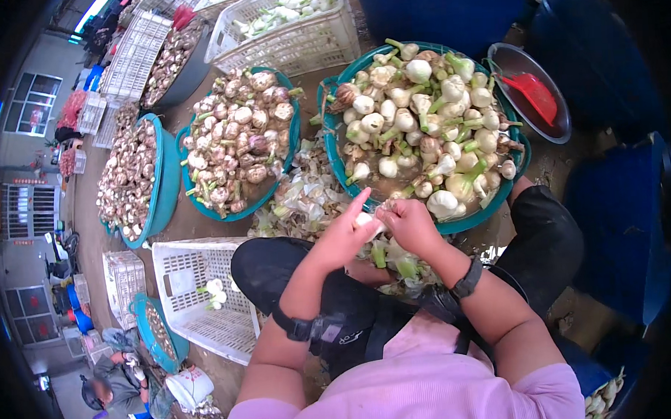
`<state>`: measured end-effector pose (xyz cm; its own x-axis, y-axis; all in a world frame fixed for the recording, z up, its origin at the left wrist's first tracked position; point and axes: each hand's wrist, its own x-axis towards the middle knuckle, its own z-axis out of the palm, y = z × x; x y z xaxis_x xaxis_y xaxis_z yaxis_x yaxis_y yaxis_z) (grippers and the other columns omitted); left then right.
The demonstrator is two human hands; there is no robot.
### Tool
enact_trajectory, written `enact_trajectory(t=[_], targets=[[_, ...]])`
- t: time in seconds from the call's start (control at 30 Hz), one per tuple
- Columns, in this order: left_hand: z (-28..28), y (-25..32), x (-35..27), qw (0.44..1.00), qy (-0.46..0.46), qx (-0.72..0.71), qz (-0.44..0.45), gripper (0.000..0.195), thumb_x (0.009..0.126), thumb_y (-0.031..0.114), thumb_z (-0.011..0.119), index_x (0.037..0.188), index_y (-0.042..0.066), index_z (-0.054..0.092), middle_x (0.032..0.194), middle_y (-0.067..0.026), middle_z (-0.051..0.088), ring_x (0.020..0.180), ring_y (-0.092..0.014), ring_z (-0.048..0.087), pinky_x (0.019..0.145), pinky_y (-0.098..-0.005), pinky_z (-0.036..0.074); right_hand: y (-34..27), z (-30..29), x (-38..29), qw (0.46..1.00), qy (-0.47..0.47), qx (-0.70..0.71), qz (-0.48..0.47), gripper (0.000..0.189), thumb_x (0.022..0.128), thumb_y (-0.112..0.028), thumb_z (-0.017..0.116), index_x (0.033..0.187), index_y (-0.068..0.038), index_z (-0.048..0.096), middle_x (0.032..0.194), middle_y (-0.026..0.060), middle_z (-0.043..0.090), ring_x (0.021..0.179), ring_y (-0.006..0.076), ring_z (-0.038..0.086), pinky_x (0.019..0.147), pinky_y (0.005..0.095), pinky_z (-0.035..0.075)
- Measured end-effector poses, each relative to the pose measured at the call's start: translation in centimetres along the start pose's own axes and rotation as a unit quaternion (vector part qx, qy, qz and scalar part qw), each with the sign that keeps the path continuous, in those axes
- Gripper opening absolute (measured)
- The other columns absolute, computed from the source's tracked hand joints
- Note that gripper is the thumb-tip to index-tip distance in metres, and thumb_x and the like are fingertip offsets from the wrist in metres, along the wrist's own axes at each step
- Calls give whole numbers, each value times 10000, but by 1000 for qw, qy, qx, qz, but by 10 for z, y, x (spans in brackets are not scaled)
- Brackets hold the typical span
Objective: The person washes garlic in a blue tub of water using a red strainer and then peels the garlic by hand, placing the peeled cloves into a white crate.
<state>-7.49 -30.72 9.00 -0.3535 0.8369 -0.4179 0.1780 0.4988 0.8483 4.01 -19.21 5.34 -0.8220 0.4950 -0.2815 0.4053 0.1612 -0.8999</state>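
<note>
Between my hands, over the near rim of a teal tub, is a white garlic bulb [365,222]. My left hand [344,231] holds the bulb in its palm and fingers. The fingers of my right hand [408,222] pinch at the bulb's end, on what looks like skin; the exact grip is partly hidden. Right ahead, the teal tub [333,154] holds a heap of garlic bulbs [421,118] in murky water, many pale with green stem stubs. Peeled garlic skins [307,196] lie piled on the ground beside the tub and below my hands.
A white plastic crate [206,319] with a few peeled bulbs stands at my left. Another crate [291,47] of white garlic is ahead. More garlic fills a second teal tub [241,213]. A metal basin [505,65] holds a red scoop [537,100]. Blue barrels [607,222] flank my right. A person [117,383] sits far left.
</note>
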Motion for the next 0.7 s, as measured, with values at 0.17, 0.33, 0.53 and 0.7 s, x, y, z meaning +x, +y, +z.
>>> enact_trajectory(t=[0.17,0.33,0.53,0.7], targets=[[14,-1,-12,944,65,223,236,629,698,39,625,1282,42,392,1273,-168,438,1183,-334,395,1000,-404,300,13,-2,5,907,-50,375,187,195,871,-176,537,818,-6,616,671,33,593,516,102,514,415,227,405],[25,-11,-8,871,150,316,346,387,748,-23,560,1132,2,523,1179,-163,522,1114,-328,481,978,-403,361,4,-4,1,864,-28,473,168,143,859,-143,556,816,-20,616,699,18,591,566,84,514,493,221,458],[29,-22,5,811,264,-514,88,168,845,56,553,1014,58,562,1098,-119,574,1000,-225,572,870,-357,477,21,-7,-34,964,-105,244,-26,115,816,-124,585,886,-41,622,792,23,601,671,168,579,596,314,495],[17,-23,6,761,277,-584,-48,207,834,198,610,981,102,501,959,-60,596,864,-178,605,709,-305,529,52,-6,-43,928,-164,-314,-118,250,721,-160,615,962,-96,630,840,146,579,789,322,581,698,411,477]])
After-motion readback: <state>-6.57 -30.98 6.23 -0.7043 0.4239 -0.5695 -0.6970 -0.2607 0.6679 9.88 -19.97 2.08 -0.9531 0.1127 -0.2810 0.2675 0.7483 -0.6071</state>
